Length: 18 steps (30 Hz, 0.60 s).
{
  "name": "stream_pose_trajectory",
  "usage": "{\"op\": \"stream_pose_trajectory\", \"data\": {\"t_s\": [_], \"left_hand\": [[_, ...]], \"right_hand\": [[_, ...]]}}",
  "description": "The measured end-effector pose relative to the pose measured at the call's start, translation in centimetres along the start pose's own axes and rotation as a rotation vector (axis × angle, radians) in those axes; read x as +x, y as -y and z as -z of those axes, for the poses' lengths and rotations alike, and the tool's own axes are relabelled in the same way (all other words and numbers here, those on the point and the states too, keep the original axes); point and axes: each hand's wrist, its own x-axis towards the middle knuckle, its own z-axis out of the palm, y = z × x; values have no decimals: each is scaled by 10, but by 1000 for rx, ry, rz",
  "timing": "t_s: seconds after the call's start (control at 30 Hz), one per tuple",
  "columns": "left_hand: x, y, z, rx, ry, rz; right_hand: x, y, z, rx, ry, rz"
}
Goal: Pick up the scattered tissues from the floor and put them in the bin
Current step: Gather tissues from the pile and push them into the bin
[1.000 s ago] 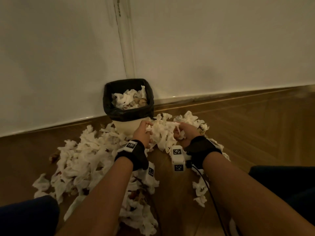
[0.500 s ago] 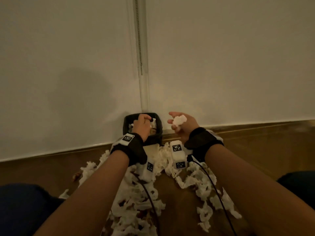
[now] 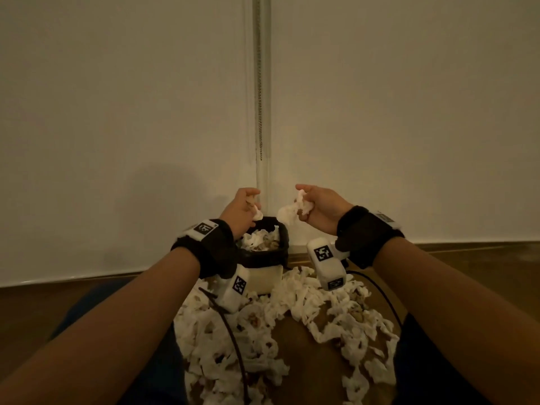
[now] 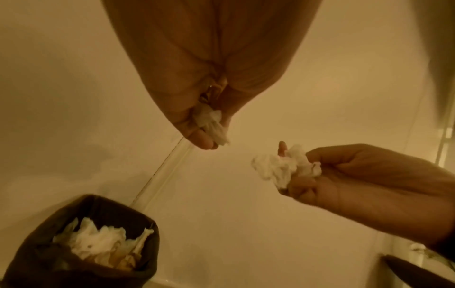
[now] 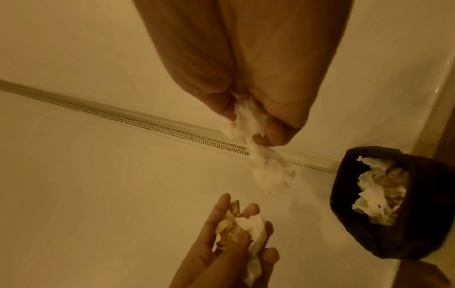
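Tissues (image 3: 280,325) lie all over the wooden floor (image 3: 455,276) in front of the person, a thick white drift spreading from the foot of the bin (image 3: 264,254) back toward the knees. More of them sit inside the bin, heaped up near its rim, some looking stained brown. That bin is small, lined with a black bag, and stands right against the pale wall (image 3: 117,112), just below a vertical strip with a beaded chain (image 3: 259,97) hanging down it.

Both hands are up above the bin, close together but apart. Left hand (image 3: 241,210) has its fingers curled in tight, pinching a small crumpled tissue (image 4: 211,121) whose end pokes out between fingertips and thumb; the right wrist view shows a browner scrap bunched in with it. Right hand (image 3: 320,209) has its fingers curled round a bigger wad (image 3: 289,213), and a good length of it dangles loose below the fist, hanging over the bin's right edge in the head view.

Black wrist straps (image 3: 210,247) with white camera blocks ride on both forearms, a dark cable (image 3: 233,343) trailing down from the left one across the pile. Dark trouser legs (image 3: 438,361) frame the heap on either side.
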Motion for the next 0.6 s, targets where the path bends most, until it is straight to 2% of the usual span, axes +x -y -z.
{"op": "stream_pose_trajectory", "data": {"t_s": [0.2,0.3,0.47,0.6], "left_hand": [[-9,-3,3,9,-31,-29],[-11,1,8,20,-49,-10],[-9,4,15,-8,-193,1],[-9,6,13,14,-212,-12]], "right_hand": [[0,-8,3,66,-21,165],[-1,-7,9,67,-26,162],[-6,-6,14,137,-56,59],[-4,-13,16,-11,-120,137]]}}
